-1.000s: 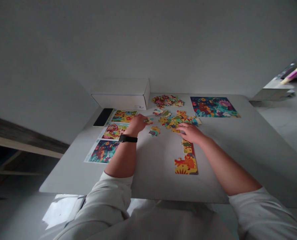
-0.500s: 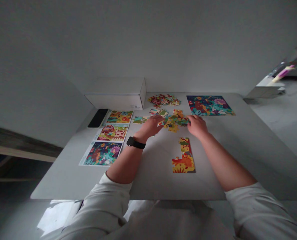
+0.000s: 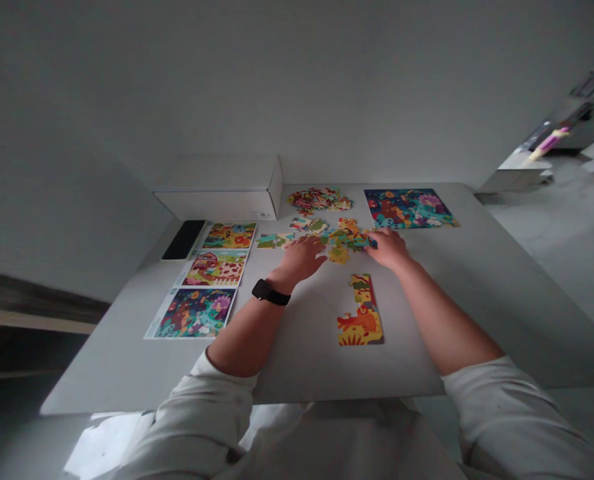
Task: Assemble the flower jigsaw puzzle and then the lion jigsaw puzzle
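Nearest on the pale tabletop lies one joined puzzle section, flat and upright to the viewer: a column with a foot reaching left, showing an orange animal on yellow ground, greenery above and a red band down the right edge. To the left, three printed pictures run in a column, the nearest dark blue, the other two brighter. Beyond the section are two hands, with loose pieces in yellow, green, blue and orange between and around them; they overlap too much to count. The left hand, one black watch on its wrist, is palm down, its grip loosely parted at the pieces' left side. The right hand touches their right edge with bent fingers; whether its grip holds one, I cannot tell. Farther back are one black slab, one dark blue picture, one multicoloured pile and one white box.
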{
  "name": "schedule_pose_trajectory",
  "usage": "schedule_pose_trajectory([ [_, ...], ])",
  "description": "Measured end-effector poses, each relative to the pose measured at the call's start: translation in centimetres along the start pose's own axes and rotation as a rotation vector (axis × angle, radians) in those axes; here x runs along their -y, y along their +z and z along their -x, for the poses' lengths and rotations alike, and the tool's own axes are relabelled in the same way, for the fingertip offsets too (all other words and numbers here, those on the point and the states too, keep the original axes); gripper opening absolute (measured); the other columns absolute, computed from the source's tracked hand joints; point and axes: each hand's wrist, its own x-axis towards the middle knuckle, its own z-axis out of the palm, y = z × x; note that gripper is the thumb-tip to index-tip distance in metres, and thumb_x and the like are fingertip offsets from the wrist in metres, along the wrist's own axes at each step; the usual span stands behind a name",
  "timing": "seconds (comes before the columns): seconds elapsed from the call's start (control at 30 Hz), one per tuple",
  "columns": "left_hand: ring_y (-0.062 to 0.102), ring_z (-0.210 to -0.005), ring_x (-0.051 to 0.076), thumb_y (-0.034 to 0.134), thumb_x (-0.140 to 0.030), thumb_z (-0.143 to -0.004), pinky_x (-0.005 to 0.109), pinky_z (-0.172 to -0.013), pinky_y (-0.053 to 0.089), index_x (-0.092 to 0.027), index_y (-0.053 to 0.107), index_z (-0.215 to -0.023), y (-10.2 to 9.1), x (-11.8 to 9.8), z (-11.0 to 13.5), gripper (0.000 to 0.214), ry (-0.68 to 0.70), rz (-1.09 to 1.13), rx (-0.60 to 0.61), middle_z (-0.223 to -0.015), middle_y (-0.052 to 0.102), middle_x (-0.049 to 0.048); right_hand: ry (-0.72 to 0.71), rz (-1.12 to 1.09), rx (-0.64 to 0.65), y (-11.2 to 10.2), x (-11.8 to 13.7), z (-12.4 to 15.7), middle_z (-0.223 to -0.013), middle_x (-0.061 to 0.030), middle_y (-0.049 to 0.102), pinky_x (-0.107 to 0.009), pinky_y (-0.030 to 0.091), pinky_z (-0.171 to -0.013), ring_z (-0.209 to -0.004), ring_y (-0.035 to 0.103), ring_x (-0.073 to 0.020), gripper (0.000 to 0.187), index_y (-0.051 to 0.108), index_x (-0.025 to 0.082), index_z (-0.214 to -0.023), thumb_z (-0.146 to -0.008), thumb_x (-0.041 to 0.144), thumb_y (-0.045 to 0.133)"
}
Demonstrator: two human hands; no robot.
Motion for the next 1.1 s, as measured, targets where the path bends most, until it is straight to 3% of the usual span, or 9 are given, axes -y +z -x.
schedule_pose_trajectory([
  [0.1, 0.048, -0.156, 0.032, 0.059, -0.039, -0.108, 0.049, -0.130, 0.038, -0.022, 0.065, -0.152, 1.4, -1.0, -0.3, 0.047, 0.104, 0.032, -0.020, -0.168, 0.054, 0.0127, -0.108, -0.014, 0.031, 0.2, 0.9, 0.3, -0.160, -0.0119, 0.058, -0.049, 0.042, -0.124, -0.146, 0.054, -0.0350, 0.048, 0.072, 0.035, -0.148, -0.100, 0.043, 0.070],
  [0.23, 0.040, -0.161, 0.032, 0.054, -0.039, -0.110, 0.053, -0.134, 0.030, -0.026, 0.059, -0.158, 2.8, -1.7, -0.4, 0.050, 0.166, 0.031, 0.026, -0.173, 0.048, 0.0098, -0.266, -0.050, 0.029, 0.5, 1.5, 0.5, -0.162, -0.0104, 0.055, -0.046, 0.036, -0.129, -0.149, 0.052, -0.0310, 0.046, 0.075, 0.034, -0.145, -0.100, 0.040, 0.071],
  [0.43, 0.052, -0.148, 0.032, 0.052, -0.040, -0.110, 0.059, -0.132, 0.028, -0.030, 0.073, -0.140, 2.4, -1.4, -0.1, 0.038, 0.047, 0.001, -0.050, -0.150, 0.067, 0.0100, -0.068, -0.032, -0.085, 0.3, -0.1, 0.0, -0.152, -0.0123, 0.066, -0.044, 0.046, -0.120, -0.135, 0.061, -0.0307, 0.045, 0.073, 0.028, -0.145, -0.101, 0.032, 0.063],
  [0.6, 0.055, -0.143, 0.037, 0.058, -0.042, -0.107, 0.063, -0.133, 0.026, -0.024, 0.075, -0.137, 2.1, -1.6, -0.1, 0.039, -0.072, -0.035, -0.089, -0.143, 0.067, 0.0164, 0.063, 0.041, -0.035, -0.5, -1.0, 0.0, -0.148, -0.0140, 0.068, -0.046, 0.052, -0.110, -0.130, 0.064, -0.0337, 0.040, 0.076, 0.029, -0.138, -0.101, 0.035, 0.063],
  [0.77, 0.050, -0.153, 0.030, 0.052, -0.037, -0.110, 0.050, -0.132, 0.034, -0.023, 0.069, -0.146, 2.5, -1.9, -0.3, 0.042, 0.161, 0.049, -0.045, -0.160, 0.061, 0.0120, 0.206, 0.097, 0.014, -1.9, -0.5, 0.4, -0.140, -0.0217, 0.070, -0.053, 0.055, -0.102, -0.128, 0.065, -0.0409, 0.037, 0.080, 0.020, -0.126, -0.104, 0.039, 0.057],
  [0.9, 0.048, -0.156, 0.029, 0.055, -0.036, -0.109, 0.051, -0.132, 0.033, -0.027, 0.071, -0.145, 2.8, -2.1, -0.2, 0.040, 0.279, 0.085, 0.020, -0.162, 0.060, 0.0080, 0.085, 0.060, -0.041, -1.5, 0.3, 0.6, -0.142, -0.0200, 0.069, -0.050, 0.052, -0.107, -0.129, 0.063, -0.0377, 0.038, 0.077, 0.022, -0.133, -0.105, 0.042, 0.060],
  [1.0, 0.056, -0.147, 0.029, 0.056, -0.037, -0.109, 0.050, -0.127, 0.038, -0.027, 0.077, -0.133, 2.3, -2.3, -0.1, 0.034, 0.230, 0.082, 0.008, -0.153, 0.068, 0.0079, -0.027, 0.032, -0.041, -0.3, 0.7, 0.5, -0.144, -0.0170, 0.067, -0.049, 0.050, -0.112, -0.130, 0.061, -0.0365, 0.046, 0.076, 0.026, -0.137, -0.100, 0.053, 0.070],
  [1.1, 0.063, -0.135, 0.029, 0.056, -0.037, -0.109, 0.051, -0.123, 0.040, -0.025, 0.081, -0.117, 1.7, -2.4, -0.2, 0.030, 0.136, 0.049, -0.036, -0.139, 0.075, 0.0075, -0.040, 0.037, -0.041, 0.5, 1.0, 0.4, -0.145, -0.0173, 0.067, -0.050, 0.049, -0.113, -0.132, 0.060, -0.0375, 0.053, 0.076, 0.025, -0.136, -0.095, 0.059, 0.075],
])
